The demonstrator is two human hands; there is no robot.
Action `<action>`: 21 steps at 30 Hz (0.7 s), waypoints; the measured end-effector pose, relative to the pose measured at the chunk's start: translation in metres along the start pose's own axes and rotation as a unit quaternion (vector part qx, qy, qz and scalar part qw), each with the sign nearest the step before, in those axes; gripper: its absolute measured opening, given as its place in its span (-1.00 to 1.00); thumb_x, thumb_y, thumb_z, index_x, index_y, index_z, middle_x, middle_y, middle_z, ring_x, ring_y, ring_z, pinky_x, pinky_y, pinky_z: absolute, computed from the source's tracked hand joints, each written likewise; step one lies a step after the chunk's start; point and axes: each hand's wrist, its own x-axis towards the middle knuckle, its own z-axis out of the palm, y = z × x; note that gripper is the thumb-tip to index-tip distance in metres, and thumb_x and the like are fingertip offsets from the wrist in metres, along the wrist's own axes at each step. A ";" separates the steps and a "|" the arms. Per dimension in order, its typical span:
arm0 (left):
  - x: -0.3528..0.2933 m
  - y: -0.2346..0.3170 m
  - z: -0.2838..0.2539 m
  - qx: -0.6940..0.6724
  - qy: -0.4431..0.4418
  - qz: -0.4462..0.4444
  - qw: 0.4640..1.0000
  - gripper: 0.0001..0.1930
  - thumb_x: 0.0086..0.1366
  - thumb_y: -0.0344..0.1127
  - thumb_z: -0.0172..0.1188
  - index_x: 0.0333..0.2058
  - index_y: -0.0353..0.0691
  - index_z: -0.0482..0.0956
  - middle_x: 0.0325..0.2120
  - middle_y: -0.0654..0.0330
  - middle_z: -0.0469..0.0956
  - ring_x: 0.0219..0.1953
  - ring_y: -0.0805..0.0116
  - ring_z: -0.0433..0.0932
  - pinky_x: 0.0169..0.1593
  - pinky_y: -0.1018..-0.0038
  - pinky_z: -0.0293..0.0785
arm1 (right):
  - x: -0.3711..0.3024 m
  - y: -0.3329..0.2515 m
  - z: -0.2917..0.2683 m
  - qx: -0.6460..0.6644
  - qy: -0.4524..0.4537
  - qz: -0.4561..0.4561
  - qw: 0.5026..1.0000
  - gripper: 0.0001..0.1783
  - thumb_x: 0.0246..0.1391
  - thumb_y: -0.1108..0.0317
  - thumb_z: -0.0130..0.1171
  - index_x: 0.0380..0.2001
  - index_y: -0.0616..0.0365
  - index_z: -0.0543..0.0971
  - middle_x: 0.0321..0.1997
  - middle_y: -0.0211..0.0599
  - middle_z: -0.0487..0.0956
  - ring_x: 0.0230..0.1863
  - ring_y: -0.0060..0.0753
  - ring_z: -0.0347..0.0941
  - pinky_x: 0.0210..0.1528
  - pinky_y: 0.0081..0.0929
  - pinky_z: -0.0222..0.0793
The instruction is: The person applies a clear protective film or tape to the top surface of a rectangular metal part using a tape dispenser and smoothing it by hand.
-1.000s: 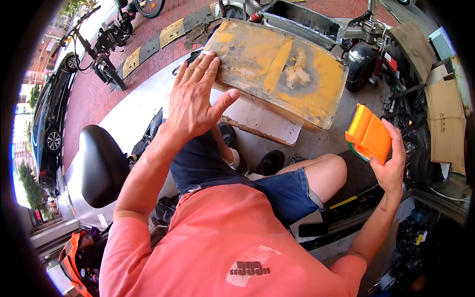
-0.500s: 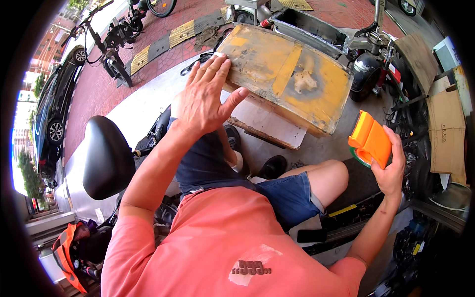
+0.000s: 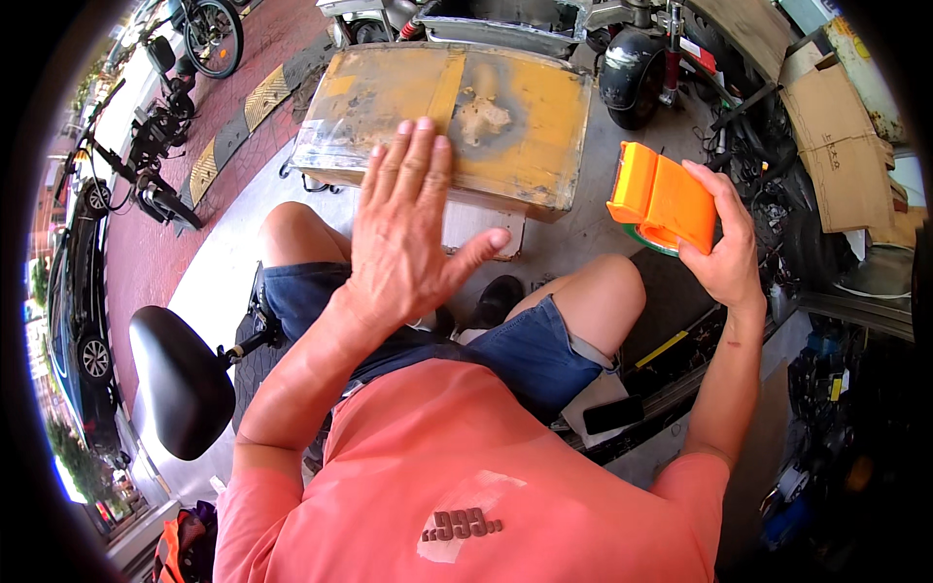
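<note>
My left hand point(image 3: 400, 228) is open, its fingers stretched out flat and the thumb spread to the side. Its fingertips overlap the near edge of a worn, tape-covered box point(image 3: 525, 131); whether they touch it I cannot tell. Brown and yellow patches, with a rough pale blotch, mark the top of this box. To the right, my right hand point(image 3: 727, 233) grips an orange tape dispenser point(image 3: 671, 199) from its right side. Part of a green ring point(image 3: 641, 236) shows along the dispenser's lower edge.
Below the taped box stands a whitish box point(image 3: 486, 228). A grey bin point(image 3: 501, 21) and a wheel point(image 3: 632, 73) are behind it. Flattened cardboard point(image 3: 844, 146) leans at the right. A black padded seat point(image 3: 180, 379) is at my left, and a phone point(image 3: 614, 415) lies by my right thigh.
My view has turned, and the box appears farther left and higher. My left hand has moved from the box's left corner to the middle of its near edge. The tape dispenser stays in my right hand.
</note>
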 end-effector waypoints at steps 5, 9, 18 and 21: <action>0.024 0.056 0.011 -0.144 -0.001 0.081 0.986 0.01 0.18 0.13 0.48 0.45 -0.38 0.31 0.51 -0.13 0.23 0.54 -0.18 0.21 0.57 -0.10 0.05 | 0.000 0.000 -0.001 -0.001 -0.002 -0.008 1.000 -0.10 -0.22 0.71 0.31 0.35 0.14 0.48 0.11 -0.07 0.57 0.14 0.04 0.56 0.25 -0.22 0.45; 0.033 0.063 0.016 -0.169 0.007 0.104 0.980 -0.01 0.11 -0.04 0.54 0.46 -0.28 0.33 0.52 -0.09 0.23 0.56 -0.14 0.17 0.58 -0.10 0.03 | 0.006 0.000 -0.007 0.001 -0.021 -0.012 1.000 -0.08 -0.23 0.73 0.32 0.35 0.10 0.50 0.06 -0.10 0.57 0.08 0.03 0.57 0.16 -0.24 0.49; 0.023 0.062 0.011 -0.364 0.031 0.181 0.913 -0.48 0.16 -0.29 0.48 0.08 -0.35 0.62 0.36 -0.16 0.45 0.42 -0.25 0.41 0.38 -0.03 0.43 | 0.030 -0.016 -0.030 -0.035 -0.092 -0.014 0.995 -0.07 -0.23 0.73 0.30 0.35 0.03 0.50 0.02 -0.13 0.56 0.02 0.03 0.58 0.08 -0.25 0.52; -0.004 0.096 0.033 -0.604 -0.146 0.145 0.770 -0.54 0.30 -0.26 0.42 0.10 -0.38 0.58 0.16 -0.13 0.59 0.24 -0.17 0.57 0.23 0.10 0.58 | 0.033 -0.017 -0.032 -0.036 -0.101 -0.012 0.994 -0.08 -0.22 0.72 0.31 0.35 0.04 0.50 0.01 -0.13 0.56 0.02 0.04 0.58 0.08 -0.24 0.52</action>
